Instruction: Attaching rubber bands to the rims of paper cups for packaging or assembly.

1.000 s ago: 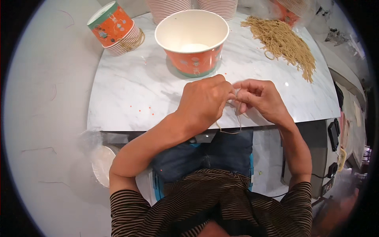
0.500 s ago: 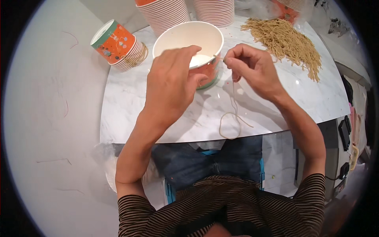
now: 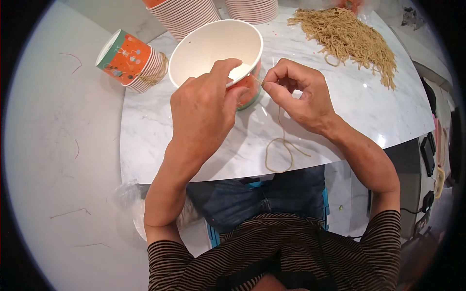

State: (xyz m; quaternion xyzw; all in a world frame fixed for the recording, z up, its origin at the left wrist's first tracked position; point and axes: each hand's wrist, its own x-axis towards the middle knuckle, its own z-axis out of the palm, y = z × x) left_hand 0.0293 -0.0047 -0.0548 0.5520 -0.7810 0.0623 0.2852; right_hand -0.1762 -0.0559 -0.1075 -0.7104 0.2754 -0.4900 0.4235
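Observation:
A large paper bucket (image 3: 208, 48), white inside and orange and green outside, stands tilted on the table before me. My left hand (image 3: 201, 109) is closed on the near side of its rim, fingers inside and thumb against the outer wall. My right hand (image 3: 303, 99), just right of the bucket, pinches a thin tan cord (image 3: 291, 156) between thumb and forefinger. A short stretch of the cord runs taut from the bucket's wall near the rim to those fingertips. Its tail hangs below the hand and lies in a loose loop near the table's front edge. A small hole shows in the far wall.
A heap of tan cords (image 3: 349, 41) lies at the back right of the marble-look table (image 3: 388, 116). Stacked paper buckets (image 3: 187, 19) stand at the back. On the left a nested stack (image 3: 128, 58) lies tipped, with cords on it. A white wall borders the left side.
The bucket and both hands sit a little further left in view, partly because the view has shifted. My right hand still pinches the cord and my left hand remains at the rim.

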